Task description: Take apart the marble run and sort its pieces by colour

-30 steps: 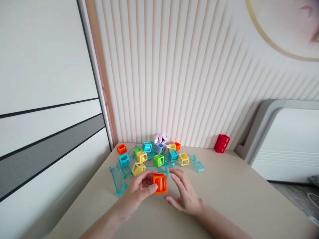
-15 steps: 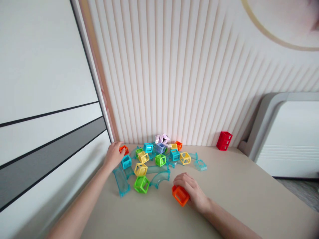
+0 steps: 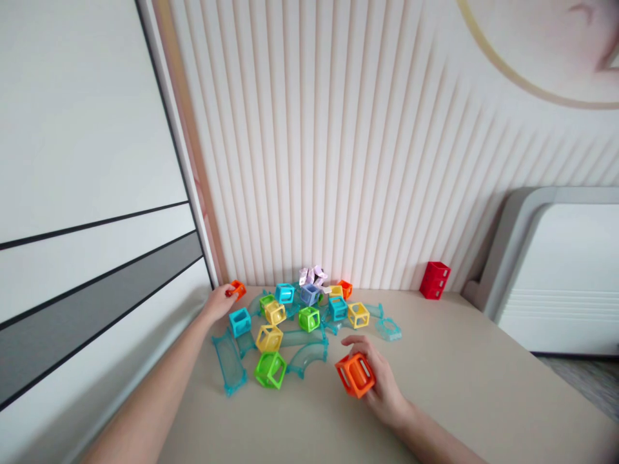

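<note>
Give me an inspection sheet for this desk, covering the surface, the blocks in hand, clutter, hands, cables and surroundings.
Surface: beige desk, set in a corner.
Job's things: orange block in the right hand; small orange block at the left fingertips.
Clutter: yellow, green and blue cube frames, among them a green cube; clear teal track pieces; red block by the wall.
Hands: left hand stretched to the far left corner; right hand closed on the orange block.
Cables: nothing seen.
Surroundings: ribbed wall, white cabinet on the left.
</note>
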Action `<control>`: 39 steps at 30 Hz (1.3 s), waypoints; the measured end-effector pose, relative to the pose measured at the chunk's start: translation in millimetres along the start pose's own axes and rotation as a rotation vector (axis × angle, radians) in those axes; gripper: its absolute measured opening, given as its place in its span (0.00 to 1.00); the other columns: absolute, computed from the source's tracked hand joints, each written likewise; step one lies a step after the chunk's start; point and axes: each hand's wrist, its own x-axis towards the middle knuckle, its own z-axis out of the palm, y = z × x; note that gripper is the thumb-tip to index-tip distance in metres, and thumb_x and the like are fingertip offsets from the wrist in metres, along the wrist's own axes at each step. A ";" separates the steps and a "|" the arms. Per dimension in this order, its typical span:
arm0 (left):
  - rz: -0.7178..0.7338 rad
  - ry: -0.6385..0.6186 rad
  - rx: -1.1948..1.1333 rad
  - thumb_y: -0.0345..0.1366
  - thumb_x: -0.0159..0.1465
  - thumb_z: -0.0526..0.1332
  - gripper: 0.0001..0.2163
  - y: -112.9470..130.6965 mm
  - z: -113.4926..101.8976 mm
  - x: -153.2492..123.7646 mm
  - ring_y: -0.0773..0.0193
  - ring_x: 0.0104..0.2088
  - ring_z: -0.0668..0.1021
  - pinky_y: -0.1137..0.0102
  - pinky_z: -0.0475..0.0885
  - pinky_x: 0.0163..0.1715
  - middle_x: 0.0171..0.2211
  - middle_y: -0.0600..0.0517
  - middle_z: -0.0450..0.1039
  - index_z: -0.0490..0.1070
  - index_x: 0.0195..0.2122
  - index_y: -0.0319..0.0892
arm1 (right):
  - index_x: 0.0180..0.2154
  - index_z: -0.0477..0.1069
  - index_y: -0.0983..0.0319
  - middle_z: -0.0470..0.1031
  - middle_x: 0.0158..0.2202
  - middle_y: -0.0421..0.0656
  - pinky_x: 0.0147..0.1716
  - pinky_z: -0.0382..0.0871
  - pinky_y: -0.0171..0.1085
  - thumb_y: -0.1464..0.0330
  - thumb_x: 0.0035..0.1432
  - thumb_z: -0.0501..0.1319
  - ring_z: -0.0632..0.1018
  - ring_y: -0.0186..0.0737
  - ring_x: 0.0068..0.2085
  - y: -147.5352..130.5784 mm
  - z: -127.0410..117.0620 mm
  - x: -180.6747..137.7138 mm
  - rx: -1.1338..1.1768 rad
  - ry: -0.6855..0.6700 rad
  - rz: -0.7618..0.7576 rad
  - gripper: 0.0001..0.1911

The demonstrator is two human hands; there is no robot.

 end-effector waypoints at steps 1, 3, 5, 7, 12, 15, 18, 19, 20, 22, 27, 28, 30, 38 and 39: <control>0.006 0.055 -0.034 0.49 0.52 0.60 0.15 4.8 -2.2 -1.3 0.48 0.40 0.80 0.61 0.73 0.42 0.32 0.46 0.80 0.71 0.31 0.42 | 0.42 0.65 0.55 0.75 0.47 0.47 0.42 0.74 0.38 0.72 0.61 0.57 0.80 0.44 0.45 -0.8 1.3 0.3 0.030 0.019 0.019 0.07; 0.031 0.146 -0.117 0.51 0.58 0.55 0.19 20.3 -6.4 -8.0 0.50 0.45 0.79 0.61 0.73 0.45 0.41 0.44 0.79 0.69 0.40 0.41 | 0.43 0.65 0.55 0.75 0.46 0.47 0.43 0.74 0.39 0.71 0.61 0.57 0.79 0.44 0.45 -1.2 4.9 0.9 0.099 0.062 0.078 0.09; 0.088 0.186 -0.249 0.52 0.62 0.52 0.21 43.4 -7.7 -22.9 0.54 0.46 0.79 0.63 0.74 0.46 0.46 0.44 0.77 0.66 0.47 0.42 | 0.45 0.65 0.55 0.75 0.46 0.47 0.43 0.74 0.40 0.70 0.61 0.57 0.78 0.45 0.45 1.2 9.5 0.4 0.173 0.088 0.167 0.10; 0.205 0.183 -0.623 0.50 0.61 0.58 0.19 71.1 -2.8 -46.7 0.55 0.47 0.79 0.62 0.74 0.48 0.46 0.45 0.76 0.66 0.46 0.42 | 0.46 0.66 0.56 0.75 0.44 0.45 0.42 0.74 0.40 0.69 0.61 0.56 0.77 0.44 0.43 6.1 14.1 -1.5 0.261 0.116 0.264 0.11; 0.229 -0.176 -0.993 0.49 0.62 0.63 0.18 126.3 38.0 -124.5 0.56 0.42 0.80 0.63 0.75 0.44 0.45 0.47 0.76 0.66 0.47 0.45 | 0.44 0.65 0.56 0.73 0.32 0.39 0.34 0.71 0.38 0.66 0.59 0.59 0.73 0.39 0.31 12.6 20.3 -4.3 0.493 0.219 0.513 0.10; 0.196 -0.353 -1.058 0.48 0.63 0.65 0.19 137.2 66.7 -162.1 0.57 0.42 0.79 0.66 0.74 0.43 0.44 0.49 0.77 0.67 0.52 0.47 | 0.40 0.66 0.57 0.72 0.32 0.39 0.31 0.69 0.38 0.63 0.59 0.60 0.70 0.37 0.29 7.4 19.8 0.6 0.669 0.268 0.608 0.08; 0.157 -0.464 -1.056 0.49 0.63 0.66 0.21 137.5 84.5 -186.2 0.56 0.46 0.78 0.65 0.73 0.47 0.46 0.49 0.77 0.67 0.54 0.48 | 0.38 0.66 0.57 0.72 0.34 0.40 0.27 0.68 0.36 0.61 0.55 0.64 0.69 0.36 0.28 3.7 17.4 7.9 0.806 0.376 0.667 0.11; 0.153 -0.503 -1.042 0.49 0.62 0.66 0.22 136.7 87.8 -191.8 0.55 0.47 0.77 0.65 0.72 0.48 0.47 0.48 0.77 0.67 0.55 0.48 | 0.37 0.66 0.57 0.71 0.33 0.40 0.27 0.68 0.36 0.61 0.54 0.65 0.69 0.36 0.29 3.7 16.2 9.9 0.838 0.406 0.683 0.12; 0.152 -0.551 -1.027 0.50 0.61 0.67 0.24 135.7 90.3 -196.3 0.55 0.48 0.77 0.65 0.72 0.49 0.47 0.48 0.76 0.67 0.55 0.47 | 0.37 0.66 0.57 0.71 0.33 0.40 0.27 0.67 0.35 0.61 0.53 0.66 0.69 0.36 0.29 4.2 15.0 11.6 0.865 0.431 0.696 0.12; 0.146 -0.663 -1.014 0.51 0.59 0.69 0.28 134.1 93.9 -203.1 0.54 0.49 0.77 0.64 0.72 0.49 0.48 0.47 0.75 0.67 0.57 0.47 | 0.35 0.66 0.57 0.70 0.33 0.39 0.26 0.67 0.34 0.61 0.52 0.66 0.69 0.36 0.30 5.9 12.6 13.7 0.905 0.465 0.712 0.12; 0.104 -0.798 -1.015 0.53 0.57 0.70 0.27 135.3 104.5 -211.5 0.52 0.49 0.77 0.61 0.72 0.50 0.48 0.44 0.76 0.71 0.52 0.43 | 0.36 0.67 0.56 0.72 0.35 0.40 0.28 0.69 0.35 0.61 0.54 0.65 0.71 0.38 0.31 6.3 12.8 10.7 0.916 0.390 0.679 0.10; 0.101 -0.807 -1.009 0.52 0.57 0.70 0.26 135.9 106.9 -212.3 0.52 0.49 0.77 0.61 0.71 0.50 0.47 0.44 0.76 0.72 0.52 0.43 | 0.37 0.68 0.56 0.73 0.36 0.40 0.30 0.70 0.36 0.61 0.55 0.65 0.72 0.38 0.32 5.5 14.4 8.9 0.904 0.354 0.669 0.10; 0.099 -0.823 -1.000 0.51 0.58 0.70 0.25 136.3 111.6 -213.9 0.52 0.48 0.78 0.62 0.72 0.49 0.46 0.44 0.77 0.72 0.51 0.43 | 0.41 0.69 0.56 0.74 0.37 0.41 0.35 0.73 0.39 0.60 0.56 0.64 0.74 0.41 0.35 3.6 18.0 4.7 0.868 0.277 0.657 0.12; 0.081 -0.818 -1.013 0.51 0.57 0.71 0.25 133.2 119.9 -217.4 0.49 0.51 0.77 0.61 0.72 0.50 0.48 0.44 0.78 0.73 0.52 0.43 | 0.56 0.66 0.54 0.75 0.50 0.45 0.52 0.72 0.48 0.52 0.61 0.62 0.77 0.48 0.49 -5.5 16.7 -6.2 0.713 -0.006 0.615 0.25; 0.075 -0.813 -1.010 0.51 0.57 0.71 0.25 133.4 119.4 -217.0 0.49 0.51 0.77 0.61 0.72 0.50 0.48 0.43 0.78 0.73 0.52 0.43 | 0.57 0.65 0.53 0.74 0.50 0.45 0.53 0.72 0.48 0.51 0.62 0.62 0.77 0.48 0.50 -6.9 14.5 -5.9 0.698 -0.033 0.598 0.25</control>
